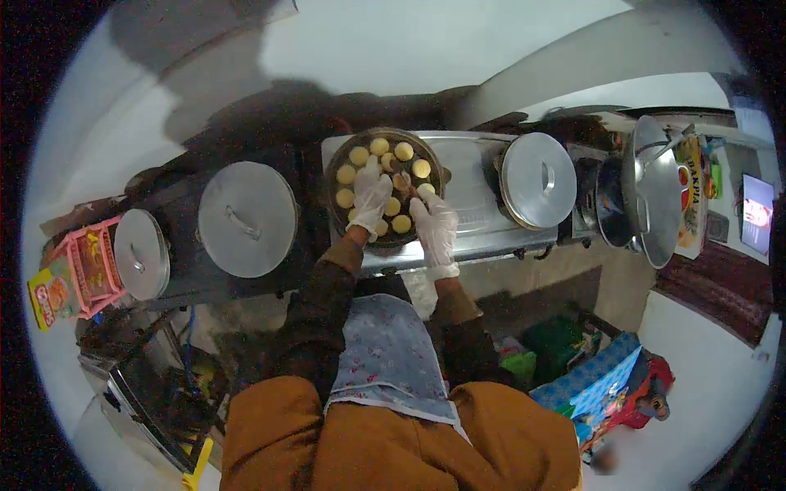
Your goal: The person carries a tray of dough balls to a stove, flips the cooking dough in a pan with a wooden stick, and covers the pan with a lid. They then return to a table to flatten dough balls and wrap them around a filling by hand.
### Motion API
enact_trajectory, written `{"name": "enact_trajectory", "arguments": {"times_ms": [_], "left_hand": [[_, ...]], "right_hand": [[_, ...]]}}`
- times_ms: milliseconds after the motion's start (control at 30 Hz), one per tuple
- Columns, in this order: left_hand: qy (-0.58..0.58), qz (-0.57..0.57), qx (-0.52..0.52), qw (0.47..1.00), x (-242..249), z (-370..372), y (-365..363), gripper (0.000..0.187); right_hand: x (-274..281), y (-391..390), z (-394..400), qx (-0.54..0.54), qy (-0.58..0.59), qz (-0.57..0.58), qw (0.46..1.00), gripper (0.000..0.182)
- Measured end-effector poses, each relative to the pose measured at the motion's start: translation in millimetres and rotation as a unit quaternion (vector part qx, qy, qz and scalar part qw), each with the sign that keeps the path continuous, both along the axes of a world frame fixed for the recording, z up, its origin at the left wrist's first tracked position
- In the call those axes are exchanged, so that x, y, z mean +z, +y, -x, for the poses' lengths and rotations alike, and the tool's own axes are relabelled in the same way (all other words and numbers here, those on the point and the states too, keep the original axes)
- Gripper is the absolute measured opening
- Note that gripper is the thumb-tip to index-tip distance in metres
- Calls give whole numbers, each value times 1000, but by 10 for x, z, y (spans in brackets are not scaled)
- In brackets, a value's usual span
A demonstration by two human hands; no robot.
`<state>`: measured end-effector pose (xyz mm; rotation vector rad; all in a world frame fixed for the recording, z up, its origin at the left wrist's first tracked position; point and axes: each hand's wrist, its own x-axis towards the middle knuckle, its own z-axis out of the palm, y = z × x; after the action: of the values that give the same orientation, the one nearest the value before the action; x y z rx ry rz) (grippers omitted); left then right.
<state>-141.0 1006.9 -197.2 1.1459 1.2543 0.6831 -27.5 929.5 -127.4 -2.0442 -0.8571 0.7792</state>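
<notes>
A round dark pan holds several pale yellow round cakes on the stove top. Both of my hands wear thin clear plastic gloves. Over the pan's middle left, my left hand has its fingers bunched and pointing away from me among the cakes. My right hand comes over the pan's near right rim, fingers drawn together beside a cake at the right side. A small brownish patch shows between the two hands. What the fingertips hold, if anything, I cannot tell.
Right of the pan stands a lidded pot on the silver stove. Large metal pans lean farther right. Two lidded pots, one with a large lid, stand left, beside a pink basket. A lit screen is at far right.
</notes>
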Motion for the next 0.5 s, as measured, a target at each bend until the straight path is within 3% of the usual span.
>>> {"name": "enact_trajectory", "arguments": {"times_ms": [67,267,367,500], "left_hand": [[2,-88,-26,996,-529,115,-138,50],[60,-141,10,988,-447,-17,282,45],[73,-145,6,987,-460,-62,423,43],[90,-146,-6,985,-530,-96,475,41]], "right_hand": [[119,-40,-17,15,5,0,1000,35],[-218,135,-61,-10,-15,-4,1000,34],[-198,374,-41,27,-83,-27,996,33],[-242,467,-42,29,20,-38,999,34]]}}
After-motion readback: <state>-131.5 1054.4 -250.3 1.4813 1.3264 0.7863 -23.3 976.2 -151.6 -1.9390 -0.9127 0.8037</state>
